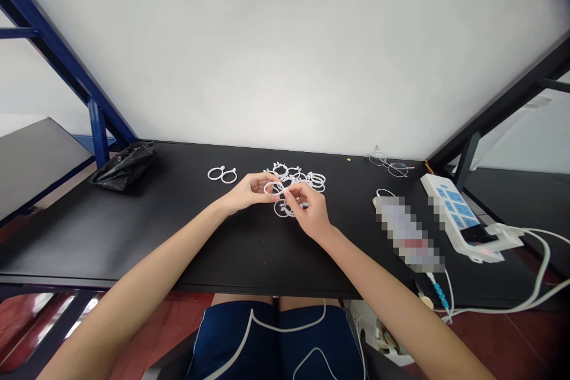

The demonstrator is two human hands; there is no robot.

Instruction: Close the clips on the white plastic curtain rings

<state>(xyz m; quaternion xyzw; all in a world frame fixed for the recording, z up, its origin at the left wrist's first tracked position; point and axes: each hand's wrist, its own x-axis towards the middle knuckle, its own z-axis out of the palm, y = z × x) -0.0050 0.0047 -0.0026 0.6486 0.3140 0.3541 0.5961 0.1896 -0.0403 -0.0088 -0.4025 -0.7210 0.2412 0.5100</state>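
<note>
I see the left hand (252,191) and the right hand (310,206) pinching a white ring (266,189) between them, above the black table (200,255). Fingers hide part of it, and the ring pile (317,177) beyond is partly covered.

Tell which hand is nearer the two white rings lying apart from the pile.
Left: the left hand is just right of the two white rings; the right hand is farther right, beyond the left hand.

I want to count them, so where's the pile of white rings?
In the head view, the pile of white rings is near the picture's middle, by the left hand and right hand, with two loose rings to its left.
</note>
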